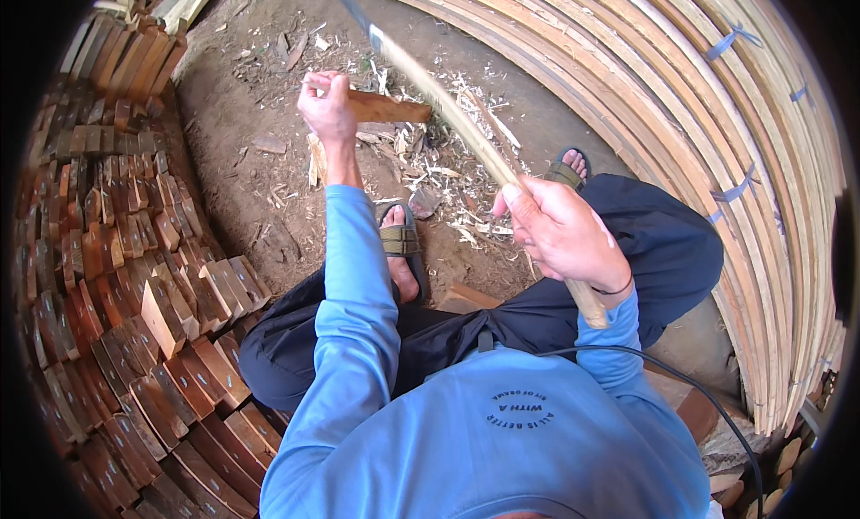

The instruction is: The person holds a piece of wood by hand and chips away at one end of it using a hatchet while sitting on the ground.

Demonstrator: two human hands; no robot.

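Note:
My left hand (327, 107) is stretched forward and grips the near end of a short reddish-brown wood piece (387, 108), held out flat over the dirt ground. My right hand (563, 232) is closed around the pale wooden handle of a long chopping tool (466, 129). The handle runs up and to the left, and its dark blade end (351, 8) reaches the top of the view, above the wood piece. Pale wood chips (448, 161) lie scattered on the ground under the piece. My sandalled feet (400, 250) rest just behind the chips.
Stacked reddish wood blocks (134, 277) fill the whole left side. Bundles of long pale wood strips (717, 143), tied with blue bands, curve along the right. A black cable (708, 403) trails over my right side. Bare dirt ground (242, 98) lies ahead.

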